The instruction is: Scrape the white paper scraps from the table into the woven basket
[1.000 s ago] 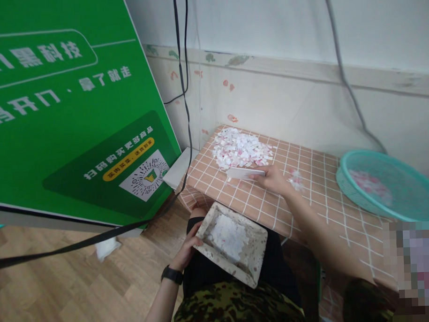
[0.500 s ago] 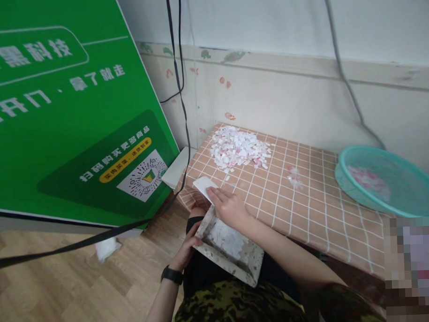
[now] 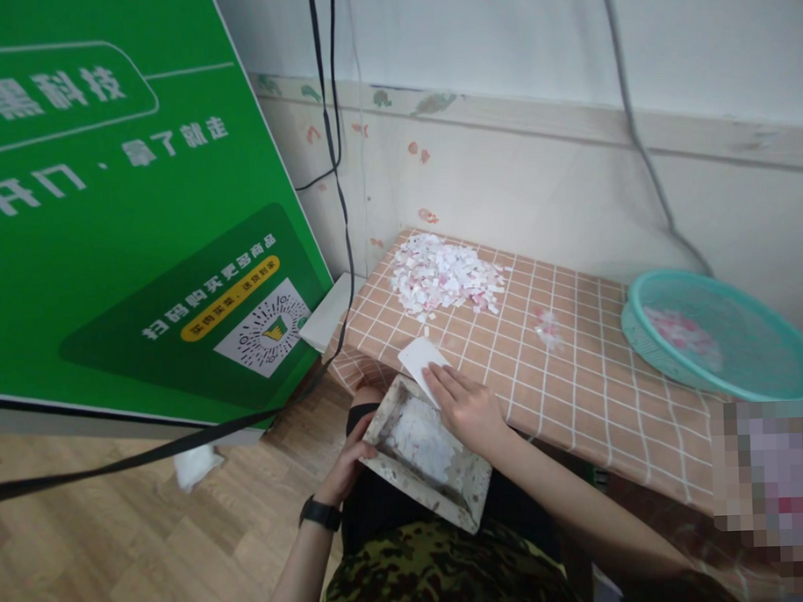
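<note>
My left hand (image 3: 355, 452) grips the near left edge of a shallow, stained tray (image 3: 425, 506) that rests tilted on my lap. Whitish and faint pink bits cover the tray's floor. In my right hand (image 3: 469, 411) is a flat white card (image 3: 422, 362), its far end over the table's edge just above the tray's back rim. My right fingers lie across the card's top. Beyond it, a heap of small white and pink paper-like pieces (image 3: 444, 273) lies on the checked tablecloth (image 3: 509, 359).
A teal mesh basket (image 3: 725, 325) with pink and white bits stands at the table's right. A small pinkish clump (image 3: 547, 328) lies mid-table. On the left rises a green printed panel (image 3: 141, 213), with a black strap (image 3: 346, 224) hanging in front. A white bag (image 3: 197, 466) sits on the floor.
My right hand has moved to the right with the white card, along the tray's back rim. My left hand and the tray stay nearly where they were. The view shifted slightly.
</note>
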`<state>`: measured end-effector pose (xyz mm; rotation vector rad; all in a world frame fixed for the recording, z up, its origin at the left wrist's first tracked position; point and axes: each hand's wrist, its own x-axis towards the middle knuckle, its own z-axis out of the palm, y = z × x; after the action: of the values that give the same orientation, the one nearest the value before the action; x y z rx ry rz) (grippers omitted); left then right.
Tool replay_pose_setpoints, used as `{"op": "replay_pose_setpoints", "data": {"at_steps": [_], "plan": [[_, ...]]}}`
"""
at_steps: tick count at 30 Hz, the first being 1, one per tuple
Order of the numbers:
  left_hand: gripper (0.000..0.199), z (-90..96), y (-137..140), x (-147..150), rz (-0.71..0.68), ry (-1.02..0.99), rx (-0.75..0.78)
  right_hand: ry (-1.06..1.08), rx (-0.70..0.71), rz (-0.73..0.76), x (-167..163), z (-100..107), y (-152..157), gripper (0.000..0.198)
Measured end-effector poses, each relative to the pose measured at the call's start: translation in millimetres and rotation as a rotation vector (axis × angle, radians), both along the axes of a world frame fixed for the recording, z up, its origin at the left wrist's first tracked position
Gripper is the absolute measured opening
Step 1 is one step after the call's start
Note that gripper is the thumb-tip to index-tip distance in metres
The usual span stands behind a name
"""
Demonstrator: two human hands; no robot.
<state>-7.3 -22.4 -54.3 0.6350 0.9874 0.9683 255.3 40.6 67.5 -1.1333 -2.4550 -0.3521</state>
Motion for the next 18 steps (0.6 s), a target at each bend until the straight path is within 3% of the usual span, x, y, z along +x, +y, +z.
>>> {"op": "replay_pose_setpoints", "data": {"at_steps": [7,18], "plan": [[0.069,-0.1,-2,-1,0.035,0.014,-0.026,0.029,-0.031,-0.017,45,-2,-10,0.063],[0.072,-6.8,-2,-1,0.022,0.013,-0.018,0.062,-0.016,-0.222,107,-7,-9,0.068]]}}
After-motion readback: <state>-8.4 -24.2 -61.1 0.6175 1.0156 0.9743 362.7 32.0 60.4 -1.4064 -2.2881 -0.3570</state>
